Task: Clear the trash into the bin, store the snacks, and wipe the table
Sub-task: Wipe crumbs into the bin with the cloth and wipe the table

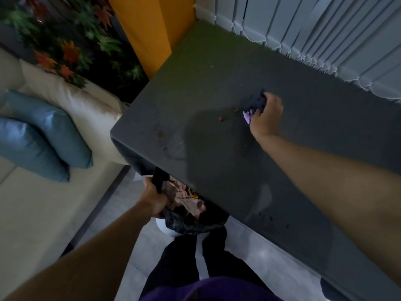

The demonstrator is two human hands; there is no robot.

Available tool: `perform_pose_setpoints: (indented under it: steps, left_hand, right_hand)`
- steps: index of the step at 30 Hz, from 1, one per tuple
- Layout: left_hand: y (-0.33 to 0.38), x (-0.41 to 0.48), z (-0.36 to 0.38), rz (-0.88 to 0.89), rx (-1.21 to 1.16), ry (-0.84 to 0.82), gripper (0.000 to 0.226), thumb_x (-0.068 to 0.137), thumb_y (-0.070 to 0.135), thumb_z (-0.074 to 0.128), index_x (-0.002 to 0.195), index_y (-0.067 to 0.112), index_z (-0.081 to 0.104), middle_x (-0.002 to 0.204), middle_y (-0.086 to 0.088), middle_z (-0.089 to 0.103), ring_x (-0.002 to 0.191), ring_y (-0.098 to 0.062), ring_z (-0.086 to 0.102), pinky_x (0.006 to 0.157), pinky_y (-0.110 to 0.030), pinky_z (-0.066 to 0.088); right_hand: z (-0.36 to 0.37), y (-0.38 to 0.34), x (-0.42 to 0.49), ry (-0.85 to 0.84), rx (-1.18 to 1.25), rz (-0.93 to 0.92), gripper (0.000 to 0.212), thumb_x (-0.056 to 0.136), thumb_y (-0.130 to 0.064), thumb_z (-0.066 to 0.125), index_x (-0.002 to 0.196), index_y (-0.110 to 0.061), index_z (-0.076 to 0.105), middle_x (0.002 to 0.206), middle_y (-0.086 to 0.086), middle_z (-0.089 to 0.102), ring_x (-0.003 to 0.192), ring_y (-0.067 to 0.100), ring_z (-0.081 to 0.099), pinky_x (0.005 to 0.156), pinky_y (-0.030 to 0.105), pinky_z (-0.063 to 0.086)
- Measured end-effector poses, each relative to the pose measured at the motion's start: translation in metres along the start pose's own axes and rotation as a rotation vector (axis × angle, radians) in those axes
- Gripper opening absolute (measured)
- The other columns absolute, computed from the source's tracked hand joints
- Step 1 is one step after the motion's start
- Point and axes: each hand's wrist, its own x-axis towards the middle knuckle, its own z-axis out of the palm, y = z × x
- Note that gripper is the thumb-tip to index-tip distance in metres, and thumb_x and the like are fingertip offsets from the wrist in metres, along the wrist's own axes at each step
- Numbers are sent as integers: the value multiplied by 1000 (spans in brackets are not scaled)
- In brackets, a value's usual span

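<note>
My right hand (266, 117) grips a dark purple cloth (257, 102) and presses it on the grey table (217, 72) near its far side. Small brown crumbs (227, 114) lie just left of the cloth, and more brown specks (161, 134) sit near the table's left edge. My left hand (153, 197) holds the rim of a white bin (171, 232) lined with a black bag, just under the table's near edge. Crumpled wrappers and paper trash (188, 200) fill the bin; the tabletop hides part of it.
A cream sofa (54, 192) with two blue cushions (41, 135) stands to the left. A yellow panel (152, 29) and a plant with coloured leaves (71, 35) are at the back left. Vertical blinds (325, 35) run along the table's far side. My legs stand on the pale floor below.
</note>
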Motion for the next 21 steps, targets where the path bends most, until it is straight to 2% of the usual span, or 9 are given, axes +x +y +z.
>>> perform_pose_setpoints:
  steps: [3,5,7,10,12,14,16,19,21]
  left_hand:
    - [0,3,-2,0,11,-16,56,90,-5,47,132,24,24,118,-14,50,107,-39,58,59,-50,60]
    - [2,3,-2,6,24,-17,53,92,-2,48,132,24,24,117,-14,50,105,-39,59,57,-48,60]
    - [2,5,-1,18,7,-11,46,93,-1,45,128,22,25,108,-13,51,97,-34,60,54,-42,59]
    - [2,3,-3,21,10,-16,45,92,-5,44,120,24,24,105,-11,51,92,-31,60,51,-39,57]
    - [2,3,-5,14,40,-40,55,90,-4,48,128,27,22,111,-11,50,98,-34,59,49,-41,57]
    - [0,1,-6,19,57,-44,59,92,-3,47,135,26,20,112,-10,49,97,-33,59,47,-39,56]
    - [1,-1,-5,16,32,-53,58,93,-3,45,134,28,19,113,-11,49,100,-37,60,50,-42,58]
    - [-1,-4,-4,18,0,-50,48,94,-3,43,122,29,20,104,-8,50,94,-34,61,59,-47,60]
    - [-4,-6,-3,34,-17,-22,43,93,-3,44,120,25,24,103,-9,53,87,-31,62,60,-47,60]
  right_hand:
    - [16,-16,2,-323,-108,-101,47,82,-4,55,129,-5,62,137,14,58,128,29,52,109,30,36]
    - [19,-25,-10,-472,-109,-191,43,81,0,54,121,-11,69,126,10,67,117,26,62,100,29,47]
    - [19,-30,-20,-477,-75,-292,40,77,-4,48,107,-13,72,114,6,70,107,24,64,92,28,49]
    - [25,-27,-20,-382,-155,-347,48,75,-12,46,116,-18,70,130,1,64,122,25,53,105,35,41]
    - [29,-27,-27,-445,-258,-336,50,78,-14,51,126,-22,67,138,2,60,127,27,48,109,41,39]
    - [31,-30,-41,-561,-268,-405,47,76,-21,54,120,-22,70,126,11,65,118,30,53,103,39,44]
    - [32,-31,-60,-706,-241,-524,45,76,-18,53,117,-19,73,118,11,69,113,29,54,99,38,45]
    - [37,-26,-83,-634,-270,-547,45,79,-14,55,121,-20,71,130,-4,65,117,24,48,104,41,41]
    - [38,-23,-102,-626,-268,-559,43,78,-15,64,120,-18,72,127,-3,66,110,28,49,100,41,44]
